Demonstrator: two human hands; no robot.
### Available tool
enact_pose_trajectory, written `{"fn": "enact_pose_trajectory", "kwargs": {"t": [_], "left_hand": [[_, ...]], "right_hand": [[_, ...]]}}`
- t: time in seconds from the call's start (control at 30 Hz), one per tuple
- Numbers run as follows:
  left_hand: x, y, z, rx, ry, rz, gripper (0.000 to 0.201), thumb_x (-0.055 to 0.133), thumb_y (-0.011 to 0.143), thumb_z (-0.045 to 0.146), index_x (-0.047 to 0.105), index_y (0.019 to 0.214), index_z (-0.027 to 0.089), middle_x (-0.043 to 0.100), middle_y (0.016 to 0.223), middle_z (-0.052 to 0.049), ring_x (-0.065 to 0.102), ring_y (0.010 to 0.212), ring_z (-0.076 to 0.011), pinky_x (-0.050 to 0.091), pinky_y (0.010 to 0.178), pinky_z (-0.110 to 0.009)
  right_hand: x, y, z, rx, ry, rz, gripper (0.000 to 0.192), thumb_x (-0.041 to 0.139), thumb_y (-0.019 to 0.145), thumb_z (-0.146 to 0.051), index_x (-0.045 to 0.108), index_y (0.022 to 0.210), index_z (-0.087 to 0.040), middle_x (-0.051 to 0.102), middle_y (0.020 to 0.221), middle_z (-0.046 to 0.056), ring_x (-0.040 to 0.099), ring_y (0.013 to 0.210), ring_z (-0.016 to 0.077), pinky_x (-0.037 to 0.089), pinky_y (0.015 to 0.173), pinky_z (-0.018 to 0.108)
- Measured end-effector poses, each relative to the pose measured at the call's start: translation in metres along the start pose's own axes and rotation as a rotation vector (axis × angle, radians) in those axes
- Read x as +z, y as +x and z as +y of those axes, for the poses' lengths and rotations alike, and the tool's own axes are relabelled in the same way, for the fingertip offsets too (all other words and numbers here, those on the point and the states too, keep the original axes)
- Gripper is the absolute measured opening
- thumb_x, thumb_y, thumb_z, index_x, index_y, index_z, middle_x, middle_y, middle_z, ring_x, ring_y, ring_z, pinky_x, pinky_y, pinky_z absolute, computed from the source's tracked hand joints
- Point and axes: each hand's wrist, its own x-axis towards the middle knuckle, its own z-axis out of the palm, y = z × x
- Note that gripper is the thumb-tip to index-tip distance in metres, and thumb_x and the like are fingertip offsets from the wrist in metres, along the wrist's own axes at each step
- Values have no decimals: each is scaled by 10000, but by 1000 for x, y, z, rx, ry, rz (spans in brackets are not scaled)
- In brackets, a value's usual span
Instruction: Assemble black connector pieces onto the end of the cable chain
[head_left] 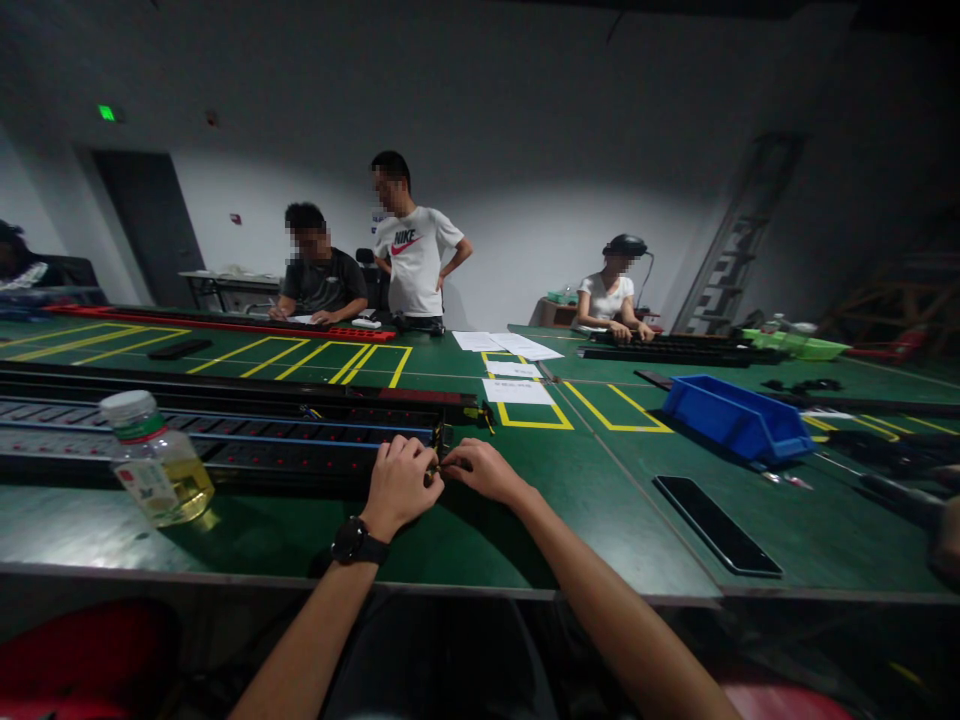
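Bottle (154,458) left of hands (442,478) (bin (736,416) right).

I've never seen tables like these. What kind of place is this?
Probably a factory assembly workshop. Green worktables carry yellow taped boxes, long black power strips lie in rows, and a blue parts bin sits nearby. Both hands work at a strip's end.

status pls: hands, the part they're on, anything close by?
Left hand and right hand together at the end of the long black strip, pinching something too small to tell. Bottle stands left of them, phone lies right; neither touches the hands.
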Motion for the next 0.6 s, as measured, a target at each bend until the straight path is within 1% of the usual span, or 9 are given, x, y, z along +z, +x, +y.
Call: {"fn": "enact_pose_trajectory", "kwargs": {"t": [0.07,0.13,0.23,0.33,0.43,0.53,0.6], "left_hand": [[0,0,0,-2,4,-4,123,643,834,307,728,873,227,688,994,-95,547,995,-291,402,880,-456],[1,0,-1,-1,6,-4,128,640,838,308,733,845,220,680,990,-101,543,990,-291,405,877,-458],[2,0,-1,9,4,-9,146,634,851,311,743,836,215,677,984,-104,539,985,-289,406,869,-460],[2,0,-1,13,11,-19,149,632,859,309,746,835,217,676,981,-99,539,984,-281,404,874,-455],[2,0,0,21,17,-30,147,632,861,308,738,816,216,675,970,-96,540,982,-278,403,874,-451],[2,1,1,22,23,-30,147,627,865,300,731,811,213,673,962,-96,540,978,-277,399,859,-444],[2,1,3,26,38,-30,141,620,865,284,729,818,207,672,967,-99,540,972,-276,396,845,-439]], "right_hand": [[-9,0,4,32,22,28,108,721,923,-229,795,999,-209,720,896,39,634,816,162,446,747,255],[-17,0,8,91,20,78,134,664,962,-251,784,968,-193,739,913,49,641,804,162,448,739,256],[-23,-2,13,205,-62,114,203,610,988,-288,773,923,-187,752,917,63,660,829,180,451,750,265],[-25,-4,14,300,-133,40,239,602,985,-354,783,938,-205,760,890,65,673,820,191,438,713,260],[-28,-6,17,374,-154,-61,214,647,939,-371,801,976,-226,763,862,55,672,773,190,411,658,250],[-32,-6,24,393,-115,-133,201,680,902,-341,813,990,-217,761,854,47,667,755,185,405,643,250],[-33,-6,29,392,-76,-144,203,688,896,-328,814,987,-198,760,862,49,665,759,183,407,643,251]]}}
